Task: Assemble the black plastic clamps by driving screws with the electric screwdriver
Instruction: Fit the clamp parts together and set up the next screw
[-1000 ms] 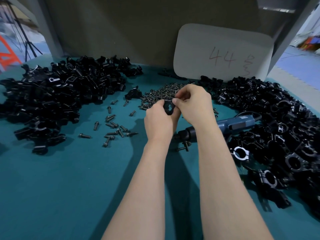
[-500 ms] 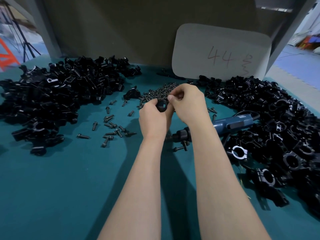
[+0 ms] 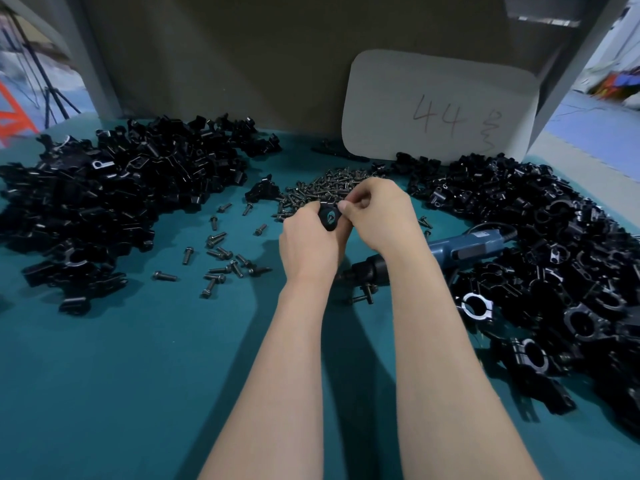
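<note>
Now both hands meet above the middle of the teal table, and the black clamp sits between them, just in front of the screw heap. The left hand wraps its curled fingers round the clamp from below, and the round bore faces up toward the camera. The right hand pinches thumb against forefinger on the clamp's upper right edge; whether a screw sits in that pinch is too small to tell. The electric screwdriver lies flat under the right forearm, untouched, its long axis running from near left to far right, dark nose pointing toward the person's left. Loose screws lie scattered to the left, between the hands and a pile of black parts. A second pile of clamps banks up on the right.
</note>
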